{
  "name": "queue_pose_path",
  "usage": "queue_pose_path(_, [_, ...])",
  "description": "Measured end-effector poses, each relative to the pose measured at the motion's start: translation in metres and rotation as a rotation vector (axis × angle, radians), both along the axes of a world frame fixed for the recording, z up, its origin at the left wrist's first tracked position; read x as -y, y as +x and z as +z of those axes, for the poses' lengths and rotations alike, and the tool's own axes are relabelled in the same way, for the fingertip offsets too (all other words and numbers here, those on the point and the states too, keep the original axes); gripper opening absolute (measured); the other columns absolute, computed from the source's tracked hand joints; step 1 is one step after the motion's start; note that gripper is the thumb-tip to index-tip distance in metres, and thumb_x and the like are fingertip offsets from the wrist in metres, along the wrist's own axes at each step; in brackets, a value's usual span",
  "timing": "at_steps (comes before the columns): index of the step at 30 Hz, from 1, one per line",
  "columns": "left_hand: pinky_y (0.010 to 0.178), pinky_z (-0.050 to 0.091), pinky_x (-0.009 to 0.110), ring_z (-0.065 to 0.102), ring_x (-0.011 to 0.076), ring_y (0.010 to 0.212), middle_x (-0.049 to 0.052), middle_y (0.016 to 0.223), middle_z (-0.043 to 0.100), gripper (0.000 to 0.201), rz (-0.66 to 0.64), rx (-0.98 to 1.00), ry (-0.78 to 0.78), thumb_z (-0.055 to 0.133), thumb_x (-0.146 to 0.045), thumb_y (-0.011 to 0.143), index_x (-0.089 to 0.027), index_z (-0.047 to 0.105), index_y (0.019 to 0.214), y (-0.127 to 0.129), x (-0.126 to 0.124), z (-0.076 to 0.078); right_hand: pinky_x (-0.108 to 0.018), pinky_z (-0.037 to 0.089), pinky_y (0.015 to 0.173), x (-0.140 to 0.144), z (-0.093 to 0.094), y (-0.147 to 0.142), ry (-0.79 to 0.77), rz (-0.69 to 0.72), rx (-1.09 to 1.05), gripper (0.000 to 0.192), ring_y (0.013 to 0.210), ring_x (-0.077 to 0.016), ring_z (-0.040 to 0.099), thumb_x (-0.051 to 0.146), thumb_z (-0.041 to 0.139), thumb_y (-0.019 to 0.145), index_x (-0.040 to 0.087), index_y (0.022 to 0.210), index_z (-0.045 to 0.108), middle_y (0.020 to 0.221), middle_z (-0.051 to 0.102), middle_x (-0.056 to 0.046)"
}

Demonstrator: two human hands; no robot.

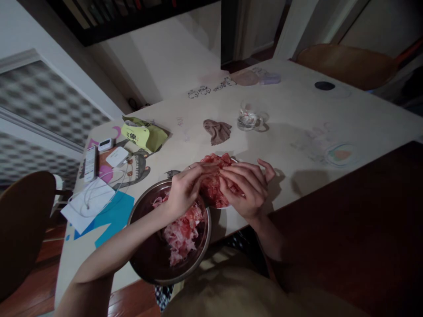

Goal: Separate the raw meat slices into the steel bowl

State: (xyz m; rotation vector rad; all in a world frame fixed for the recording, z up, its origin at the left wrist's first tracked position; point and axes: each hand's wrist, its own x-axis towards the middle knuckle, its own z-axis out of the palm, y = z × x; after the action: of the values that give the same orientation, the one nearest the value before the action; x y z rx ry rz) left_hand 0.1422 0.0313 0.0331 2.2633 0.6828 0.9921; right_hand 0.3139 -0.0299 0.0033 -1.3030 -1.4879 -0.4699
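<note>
A pile of raw red meat [214,193] lies on a white plate [225,207] near the table's front edge. Over that pile, my left hand [187,185], with a ring on one finger, bends its fingers round some of the meat. My right hand [246,187] meets it from the other side, its thumb and fingertips pinching meat, the little finger sticking out. My left forearm crosses a large steel bowl [208,229] that holds paler, fatty slices of meat [181,235]. Exactly what lies between the fingertips is partly hidden.
Behind the plate are a crumpled brown cloth [217,131] and a glass mug [247,118]. To the left stand a green-yellow pouch [145,134], a remote [90,163], a white box [117,157] and a cable over papers [87,204]. Chairs [346,64] flank the table.
</note>
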Motion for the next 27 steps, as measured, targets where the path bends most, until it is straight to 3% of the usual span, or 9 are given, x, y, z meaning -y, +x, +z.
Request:
queue_pose_path(8, [0.1,0.059,0.038,0.071,0.0218,0.116,0.012,0.124,0.074,0.033,-0.049,-0.028,-0.001,0.051,-0.004,0.096,-0.019,0.072,0.117,0.001,0.003,0.001,-0.041,0.035,0.108,0.0,-0.002,-0.003,0.066,-0.071,0.113,0.012,0.086,-0.0135,0.074,0.016,0.07,0.087,0.027,0.086,0.067,0.084,0.079,0.01])
queue_pose_path(15, [0.103,0.056,0.035,0.068,0.0206,0.123,0.01,0.128,0.072,0.031,-0.103,0.003,-0.049,0.05,-0.006,0.099,-0.02,0.072,0.117,0.002,0.003,0.005,-0.042,0.039,0.103,-0.001,0.003,0.002,0.033,-0.023,-0.084,0.011,0.083,-0.0148,0.073,0.017,0.071,0.087,0.026,0.082,0.066,0.081,0.078,0.006])
queue_pose_path(27, [0.098,0.058,0.031,0.073,0.0198,0.109,0.01,0.117,0.076,0.02,0.05,-0.05,-0.103,0.061,-0.022,0.098,-0.018,0.072,0.114,-0.003,-0.007,0.001,-0.044,0.038,0.108,0.009,-0.004,0.018,-0.038,-0.06,-0.138,0.01,0.087,-0.0159,0.072,0.018,0.071,0.088,0.028,0.089,0.07,0.089,0.078,0.005])
